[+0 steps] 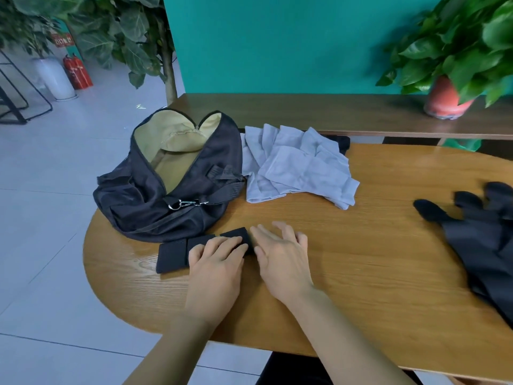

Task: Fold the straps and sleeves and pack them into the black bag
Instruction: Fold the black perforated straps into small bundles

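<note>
A folded black strap (173,254) lies on the wooden table (361,259) near its left front edge. My left hand (216,262) presses flat on the strap's right part, fingers together. My right hand (280,254) rests beside it with fingers spread, its thumb touching the strap's right end. Behind them the black bag (133,195) lies unzipped, its tan lining showing. A pile of light grey sleeves (299,165) sits to the right of the bag.
A black glove-like garment (483,234) lies at the table's right edge. A wooden shelf (305,112) runs behind the table with a red potted plant (447,98). Tiled floor, a leafy plant and a fire extinguisher (77,73) are at the left.
</note>
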Demonstrator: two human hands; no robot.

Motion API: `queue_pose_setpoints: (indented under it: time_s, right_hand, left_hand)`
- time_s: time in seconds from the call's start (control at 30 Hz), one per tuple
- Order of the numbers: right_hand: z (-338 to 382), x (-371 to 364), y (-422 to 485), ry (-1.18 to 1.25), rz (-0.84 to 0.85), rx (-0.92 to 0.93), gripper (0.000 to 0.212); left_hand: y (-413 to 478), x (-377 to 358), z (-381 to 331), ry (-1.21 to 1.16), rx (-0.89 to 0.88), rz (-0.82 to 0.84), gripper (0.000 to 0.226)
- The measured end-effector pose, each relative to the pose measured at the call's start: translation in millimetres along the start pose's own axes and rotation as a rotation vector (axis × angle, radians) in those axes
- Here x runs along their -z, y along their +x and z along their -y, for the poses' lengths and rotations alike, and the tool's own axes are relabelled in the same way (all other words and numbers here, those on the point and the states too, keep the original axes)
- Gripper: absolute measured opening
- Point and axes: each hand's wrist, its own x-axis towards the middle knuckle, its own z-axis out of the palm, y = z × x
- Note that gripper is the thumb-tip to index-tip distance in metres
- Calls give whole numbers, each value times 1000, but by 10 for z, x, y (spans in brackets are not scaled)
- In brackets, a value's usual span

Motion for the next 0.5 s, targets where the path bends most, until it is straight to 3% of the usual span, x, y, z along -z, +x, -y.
queue_pose_setpoints:
  time_s: [0.13, 0.3, 0.5]
  right_hand:
    - [-545, 327, -93, -39, -80, -101, 34]
    - [-1305, 1005, -423, -75, -218, -274, 27]
    - [-2207, 1808, -892, -123, -270, -587, 31]
  left_hand:
    - [146, -144, -507, -104, -88, 13, 27]
    - [298, -362, -1351, -310, -171, 148, 21]
    - [577, -421, -2411, -539, -291, 297, 37]
